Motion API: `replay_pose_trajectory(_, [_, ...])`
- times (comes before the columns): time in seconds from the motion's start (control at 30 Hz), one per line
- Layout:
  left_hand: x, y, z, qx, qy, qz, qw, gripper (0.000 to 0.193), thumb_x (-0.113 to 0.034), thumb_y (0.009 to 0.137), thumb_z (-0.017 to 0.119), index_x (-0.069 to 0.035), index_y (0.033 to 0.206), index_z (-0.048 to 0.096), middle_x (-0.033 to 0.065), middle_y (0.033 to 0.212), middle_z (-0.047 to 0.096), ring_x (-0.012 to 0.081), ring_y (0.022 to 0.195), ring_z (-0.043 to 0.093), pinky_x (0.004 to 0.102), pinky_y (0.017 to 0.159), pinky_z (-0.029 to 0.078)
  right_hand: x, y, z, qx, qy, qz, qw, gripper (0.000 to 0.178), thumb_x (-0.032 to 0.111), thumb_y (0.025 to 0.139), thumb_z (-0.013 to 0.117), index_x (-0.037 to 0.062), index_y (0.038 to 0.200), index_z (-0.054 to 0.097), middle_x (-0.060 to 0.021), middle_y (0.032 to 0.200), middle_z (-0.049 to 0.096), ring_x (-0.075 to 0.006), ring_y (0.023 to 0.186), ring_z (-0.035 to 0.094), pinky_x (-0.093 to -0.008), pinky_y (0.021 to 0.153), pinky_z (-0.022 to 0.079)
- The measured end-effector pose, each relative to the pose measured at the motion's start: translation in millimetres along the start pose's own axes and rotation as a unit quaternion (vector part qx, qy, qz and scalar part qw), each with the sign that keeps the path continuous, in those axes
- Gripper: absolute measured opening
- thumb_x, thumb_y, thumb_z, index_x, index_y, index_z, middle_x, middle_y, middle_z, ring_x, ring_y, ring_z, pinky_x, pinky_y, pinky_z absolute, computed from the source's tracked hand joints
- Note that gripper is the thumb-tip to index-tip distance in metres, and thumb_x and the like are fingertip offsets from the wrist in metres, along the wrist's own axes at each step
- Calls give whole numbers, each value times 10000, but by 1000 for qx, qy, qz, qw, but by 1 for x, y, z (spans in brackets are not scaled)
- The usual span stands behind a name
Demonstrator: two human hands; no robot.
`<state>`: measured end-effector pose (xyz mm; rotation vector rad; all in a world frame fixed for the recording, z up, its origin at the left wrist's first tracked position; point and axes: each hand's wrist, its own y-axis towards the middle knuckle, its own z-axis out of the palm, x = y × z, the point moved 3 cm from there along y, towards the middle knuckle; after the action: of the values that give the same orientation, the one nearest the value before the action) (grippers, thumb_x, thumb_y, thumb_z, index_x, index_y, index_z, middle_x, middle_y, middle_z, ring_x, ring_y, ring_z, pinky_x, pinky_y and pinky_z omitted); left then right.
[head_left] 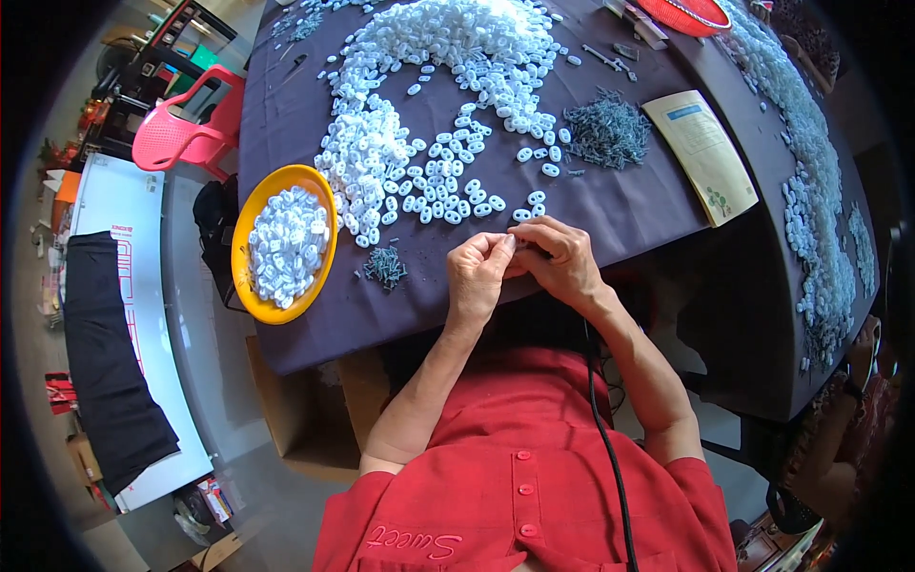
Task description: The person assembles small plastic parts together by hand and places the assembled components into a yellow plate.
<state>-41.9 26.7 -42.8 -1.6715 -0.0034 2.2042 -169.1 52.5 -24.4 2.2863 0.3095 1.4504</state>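
My left hand and my right hand meet fingertip to fingertip just above the table's near edge. Both are closed in a pinch; whatever is between the fingers is too small and too covered to name. Just beyond them lie a few small white oval plastic pieces with two dark holes each. Many more spread into a large white heap farther off. To the left of my left hand is a small pile of grey screw-like pins. A bigger pile of such pins lies beyond my right hand.
A yellow oval tray full of white pieces stands at the table's left edge. At right are a tan paper packet, a red basket and another long heap. A pink chair is at left; someone's arm shows far right.
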Motion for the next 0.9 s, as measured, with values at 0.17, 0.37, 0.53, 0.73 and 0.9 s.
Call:
replay_pose_trajectory(0.17, [1,1,-1,-3,-4,-3,1000,151,-93,869,558,37,809,610,53,721,619,97,611,600,219,592,524,-1,0,1,-4,-20,-18,1000,166,38,740,621,11,903,608,-117,832,623,-260,712,631,-312,602,506])
replay_pose_trajectory(0.37, [2,1,-3,-5,-11,-7,1000,142,-92,861,565,35,818,611,57,723,618,104,618,603,228,600,530,-3,0,4,-10,-29,-21,999,167,41,735,629,13,898,608,-110,813,622,-252,709,630,-307,603,508])
replay_pose_trajectory(0.53, [1,0,-5,-8,-42,-53,998,174,-132,874,555,28,843,617,66,756,614,123,666,609,254,635,539,-5,0,5,-13,-15,-9,1000,186,48,723,645,12,903,616,-103,819,622,-237,707,631,-297,599,507])
replay_pose_trajectory(0.73, [0,1,-3,-11,-49,-63,997,174,-129,876,552,32,855,613,64,753,612,127,663,611,260,639,542,-3,2,2,-8,-6,14,1000,203,40,713,658,13,910,621,-95,829,624,-224,713,633,-287,603,504])
replay_pose_trajectory(0.9, [1,1,-1,-7,-55,-50,997,165,-120,874,553,33,857,614,64,759,615,129,654,614,254,617,542,0,3,0,3,-1,24,1000,214,36,711,660,9,920,620,-101,835,622,-224,725,633,-282,613,498])
